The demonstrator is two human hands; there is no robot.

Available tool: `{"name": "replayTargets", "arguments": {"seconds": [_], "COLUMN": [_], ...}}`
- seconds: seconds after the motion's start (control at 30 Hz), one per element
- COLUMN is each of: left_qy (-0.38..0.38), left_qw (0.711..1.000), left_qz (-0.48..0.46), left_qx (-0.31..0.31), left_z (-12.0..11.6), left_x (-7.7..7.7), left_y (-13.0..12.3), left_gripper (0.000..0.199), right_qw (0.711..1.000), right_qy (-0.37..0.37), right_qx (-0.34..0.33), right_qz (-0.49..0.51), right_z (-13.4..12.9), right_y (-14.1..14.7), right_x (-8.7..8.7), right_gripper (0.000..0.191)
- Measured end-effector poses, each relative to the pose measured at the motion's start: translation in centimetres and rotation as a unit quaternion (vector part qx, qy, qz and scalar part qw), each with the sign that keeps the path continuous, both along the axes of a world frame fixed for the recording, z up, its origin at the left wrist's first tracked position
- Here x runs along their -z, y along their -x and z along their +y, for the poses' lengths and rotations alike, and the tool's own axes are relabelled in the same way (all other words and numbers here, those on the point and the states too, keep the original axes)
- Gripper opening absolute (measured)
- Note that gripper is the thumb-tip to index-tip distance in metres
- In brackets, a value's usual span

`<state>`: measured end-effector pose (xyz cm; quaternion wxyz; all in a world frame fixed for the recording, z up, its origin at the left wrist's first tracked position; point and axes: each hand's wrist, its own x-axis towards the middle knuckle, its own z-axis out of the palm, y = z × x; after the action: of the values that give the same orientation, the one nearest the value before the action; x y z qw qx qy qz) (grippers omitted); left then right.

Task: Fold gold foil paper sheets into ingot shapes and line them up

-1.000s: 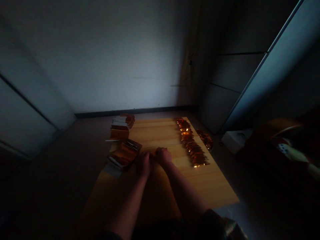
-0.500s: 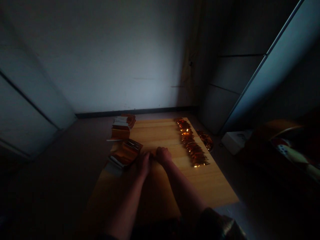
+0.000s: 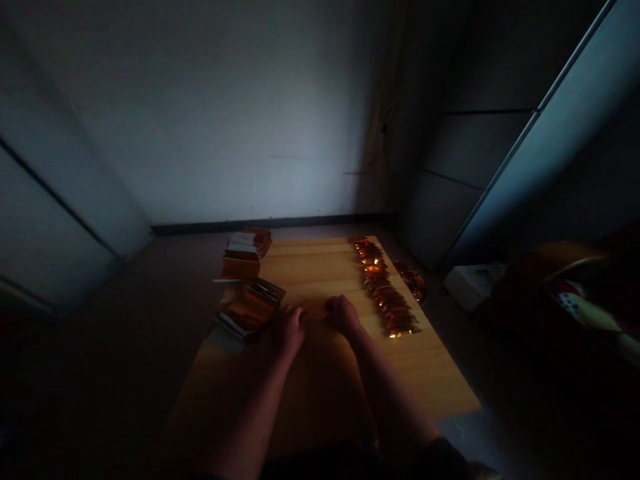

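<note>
My left hand (image 3: 290,327) is closed near the middle of the wooden table (image 3: 325,257). A short way to its right is my right hand (image 3: 343,313), closed too. Between the hands, flat and low, stretches an orange-brown paper sheet (image 3: 315,309), its ends pinched in my fingers; its outline is dim. Close by my left hand lies a stack of orange-brown foil paper (image 3: 255,307) with pale edges. Along the table's right side runs a row of folded, shiny gold foil pieces (image 3: 383,287).
A second stack of foil paper (image 3: 243,263) sits at the far left edge, partly overhanging. More gold foil pieces (image 3: 411,280) lie beyond the table's right edge. On the floor at right stands a white box (image 3: 470,287). A wall rises behind the table.
My right hand has moved to the right, away from my left, so the gap is wider and the sheet between them shows more. My left hand has hardly moved.
</note>
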<state>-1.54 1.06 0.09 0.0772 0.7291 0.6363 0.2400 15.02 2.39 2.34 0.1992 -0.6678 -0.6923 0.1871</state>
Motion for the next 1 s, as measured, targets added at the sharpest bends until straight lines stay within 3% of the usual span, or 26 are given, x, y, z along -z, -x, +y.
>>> {"name": "replayTargets", "arguments": {"seconds": [0.4,0.57,0.67,0.87,1.0], "left_qy": [-0.049,-0.017,-0.031,-0.035,-0.049], "left_qw": [0.995,0.995,0.995,0.997,0.996], "left_qz": [-0.085,-0.093,-0.093,-0.062,-0.069], "left_qx": [0.031,0.038,0.034,0.035,0.009], "left_z": [-0.5,-0.6,-0.7,-0.6,-0.4], "left_x": [0.4,-0.1,-0.4,-0.6,-0.2], "left_y": [0.2,0.1,0.0,-0.1,0.0], "left_gripper": [0.020,0.014,0.016,0.009,0.012], "right_qw": [0.986,0.995,0.997,0.998,0.994], "right_qy": [-0.120,-0.079,-0.060,-0.055,-0.083], "right_qx": [-0.027,-0.035,-0.044,0.003,0.041], "right_qz": [0.117,0.041,0.011,-0.001,0.061], "right_z": [-1.7,-3.1,-3.6,-3.6,-3.3], "right_y": [-0.8,-1.3,-1.5,-1.4,-1.7], "right_x": [1.7,0.4,-0.2,0.2,1.0], "right_gripper": [0.018,0.012,0.018,0.014,0.044]}}
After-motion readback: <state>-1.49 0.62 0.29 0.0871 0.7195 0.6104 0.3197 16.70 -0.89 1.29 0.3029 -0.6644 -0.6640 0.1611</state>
